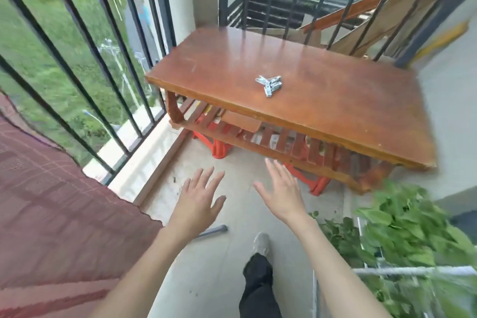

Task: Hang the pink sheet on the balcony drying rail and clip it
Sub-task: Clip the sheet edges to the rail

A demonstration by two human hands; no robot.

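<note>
Your grip is empty on both sides: the left hand (200, 195) and the right hand (280, 190) are spread wide, fingers splayed, palms down over the bare floor (227, 261), touching nothing. They hang side by side, near each other, short of the worktop (322, 100).

Ahead of them, the clips (269, 83) lie in a small silvery heap near the middle of the worktop, well apart from both hands.

The sheet (51, 201) is off to your left. It looks already draped over the railing (64, 33) at that side, its edge falling inward toward the floor, so the hanging seems done or close to it. No clip is visible on it, so the clipping appears to be what is left: you would need to fetch the clips and bring them back.

The sheet reads as a dusty reddish pink with a faint check of paler lines. It lies fairly flat and smooth, with a wavy lower edge; its far end is out of view.
</note>
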